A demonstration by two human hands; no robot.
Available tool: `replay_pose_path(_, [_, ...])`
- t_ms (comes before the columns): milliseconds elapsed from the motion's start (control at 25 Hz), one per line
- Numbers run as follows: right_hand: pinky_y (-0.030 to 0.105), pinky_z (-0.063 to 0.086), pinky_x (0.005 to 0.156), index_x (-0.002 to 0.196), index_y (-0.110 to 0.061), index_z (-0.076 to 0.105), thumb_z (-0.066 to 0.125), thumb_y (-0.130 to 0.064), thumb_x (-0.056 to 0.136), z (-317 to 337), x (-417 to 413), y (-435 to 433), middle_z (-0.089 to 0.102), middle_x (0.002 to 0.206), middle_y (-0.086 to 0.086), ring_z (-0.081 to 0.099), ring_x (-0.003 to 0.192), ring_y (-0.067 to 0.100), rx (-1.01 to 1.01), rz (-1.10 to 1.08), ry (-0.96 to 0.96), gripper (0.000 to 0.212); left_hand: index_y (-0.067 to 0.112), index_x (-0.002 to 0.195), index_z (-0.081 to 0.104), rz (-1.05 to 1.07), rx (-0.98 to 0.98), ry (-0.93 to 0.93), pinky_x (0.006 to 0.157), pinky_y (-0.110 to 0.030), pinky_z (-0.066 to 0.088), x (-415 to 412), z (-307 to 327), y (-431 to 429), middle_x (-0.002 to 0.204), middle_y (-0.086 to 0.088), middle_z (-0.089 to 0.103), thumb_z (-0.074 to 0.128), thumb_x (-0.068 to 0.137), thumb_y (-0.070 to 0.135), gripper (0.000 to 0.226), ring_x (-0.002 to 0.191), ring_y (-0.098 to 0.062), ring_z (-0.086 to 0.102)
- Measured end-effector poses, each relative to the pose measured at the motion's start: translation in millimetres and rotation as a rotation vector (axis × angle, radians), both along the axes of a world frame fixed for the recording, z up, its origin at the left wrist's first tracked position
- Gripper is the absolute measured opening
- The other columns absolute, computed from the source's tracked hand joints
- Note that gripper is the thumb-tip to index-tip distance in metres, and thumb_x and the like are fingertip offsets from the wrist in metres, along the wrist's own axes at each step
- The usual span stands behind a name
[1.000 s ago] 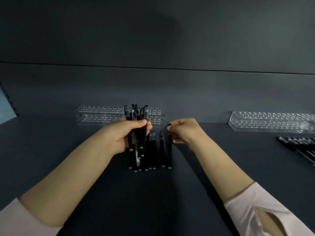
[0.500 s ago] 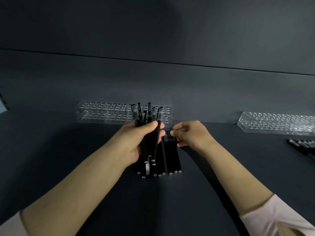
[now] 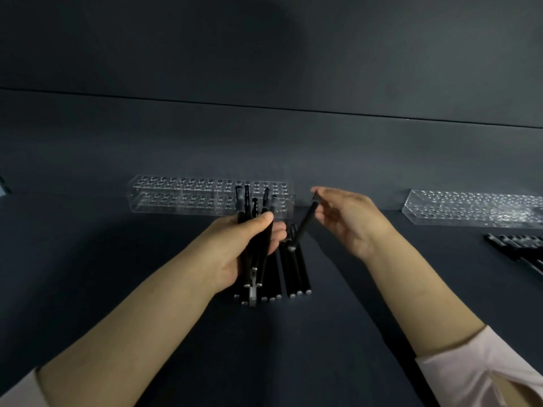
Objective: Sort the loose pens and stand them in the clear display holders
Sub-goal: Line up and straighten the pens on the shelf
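Our left hand [image 3: 232,251] grips a splayed pen bundle [image 3: 255,208], our right hand [image 3: 349,218] pinches one pen [image 3: 304,224]; overfilling the fist could spill the bundle.

In front of me stands a dark grey wall [image 3: 382,54], crossed by a thin horizontal seam [image 3: 264,105]. Above the seam a broad, soft shadow [image 3: 279,33] darkens the panel. Below the seam the wall meets my matte dark tabletop [image 3: 88,274] in dim, even light, with a paler sliver [image 3: 1,188] far left.
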State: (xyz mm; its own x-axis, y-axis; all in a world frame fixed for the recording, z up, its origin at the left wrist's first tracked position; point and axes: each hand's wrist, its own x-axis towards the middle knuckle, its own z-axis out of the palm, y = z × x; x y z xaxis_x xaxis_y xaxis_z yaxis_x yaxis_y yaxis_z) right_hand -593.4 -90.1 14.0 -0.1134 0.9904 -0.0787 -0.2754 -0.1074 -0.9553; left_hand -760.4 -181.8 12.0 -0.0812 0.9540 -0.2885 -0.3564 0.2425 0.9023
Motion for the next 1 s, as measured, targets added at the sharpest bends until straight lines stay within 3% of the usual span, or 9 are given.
replay_pose_path(80, [0.016, 0.05, 0.053, 0.107, 0.001, 0.066, 0.059, -0.008, 0.093, -6, 11, 7, 0.057, 0.066, 0.001, 0.051, 0.055, 0.009, 0.0, -0.042, -0.181, 0.019, -0.003, 0.102, 0.069, -0.007, -0.008, -0.029, 0.063, -0.021, 0.059, -3, 0, 1, 0.095, -0.01, 0.077, 0.059, 0.094, 0.005, 0.015, 0.084, -0.015, 0.075])
replay_pose_path(200, [0.013, 0.049, 0.053, 0.11, 0.001, 0.066, 0.062, -0.008, 0.091, -22, 10, 8, 0.06, 0.084, 0.008, 0.054, 0.066, 0.011, 0.045, 0.028, -0.53, 0.021, -0.002, 0.1, 0.07, -0.043, -0.015, 0.005, 0.061, -0.02, 0.058, -3, -1, -1, 0.093, -0.011, 0.077, 0.058, 0.093, -0.001, 0.014, 0.081, -0.014, 0.075])
replay_pose_path(360, [0.018, 0.053, 0.057, 0.104, -0.003, 0.068, 0.075, -0.007, 0.08, -31, 1, 6, 0.065, 0.087, 0.01, 0.064, 0.073, 0.015, 0.139, -0.014, -0.61, 0.025, 0.004, 0.102, 0.072, -0.071, -0.016, 0.06, 0.053, -0.018, 0.055, -3, -1, -3, 0.093, -0.009, 0.077, 0.065, 0.09, 0.005, 0.014, 0.077, -0.013, 0.075])
replay_pose_path(600, [0.016, 0.055, 0.056, 0.089, -0.006, 0.071, 0.077, -0.013, 0.079, -33, 0, 5, 0.068, 0.08, 0.007, 0.062, 0.061, 0.013, 0.203, -0.053, -0.767, 0.014, 0.005, 0.102, 0.074, -0.093, -0.035, 0.073, 0.055, -0.02, 0.056, -3, -4, -4, 0.093, -0.009, 0.077, 0.066, 0.089, 0.01, 0.016, 0.078, -0.015, 0.075])
replay_pose_path(680, [0.021, 0.055, 0.062, 0.083, -0.006, 0.072, 0.073, -0.023, 0.084, -29, 0, 4, 0.068, 0.076, 0.007, 0.06, 0.061, 0.015, 0.236, -0.066, -0.724, 0.017, 0.004, 0.101, 0.073, -0.109, -0.042, 0.063, 0.056, -0.02, 0.056, -4, -4, -4, 0.094, -0.01, 0.077, 0.066, 0.089, 0.009, 0.015, 0.079, -0.015, 0.075])
replay_pose_path(800, [0.019, 0.048, 0.057, 0.085, -0.007, 0.073, 0.065, -0.03, 0.089, -19, -7, -3, 0.067, 0.076, 0.004, 0.056, 0.062, 0.009, 0.213, 0.117, -0.379, 0.024, 0.003, 0.104, 0.072, -0.152, -0.048, 0.072, 0.056, -0.02, 0.057, -3, -4, -4, 0.094, -0.009, 0.077, 0.065, 0.09, 0.008, 0.017, 0.079, -0.015, 0.075])
replay_pose_path(880, [0.017, 0.046, 0.056, 0.094, -0.008, 0.072, 0.067, -0.021, 0.088, -16, -13, -9, 0.065, 0.077, 0.002, 0.056, 0.063, 0.007, 0.199, 0.22, -0.226, 0.016, 0.002, 0.106, 0.071, -0.168, -0.04, 0.083, 0.057, -0.02, 0.057, -2, -5, -4, 0.095, -0.009, 0.077, 0.064, 0.09, 0.008, 0.018, 0.081, -0.015, 0.075])
replay_pose_path(1000, [0.015, 0.046, 0.054, 0.103, -0.004, 0.065, 0.068, -0.008, 0.085, -14, -17, -11, 0.063, 0.074, 0.001, 0.055, 0.06, 0.006, 0.137, 0.202, -0.15, 0.018, 0.001, 0.11, 0.069, -0.173, -0.016, 0.064, 0.062, -0.021, 0.058, -3, -7, -3, 0.098, -0.01, 0.076, 0.065, 0.09, 0.006, 0.021, 0.088, -0.017, 0.074])
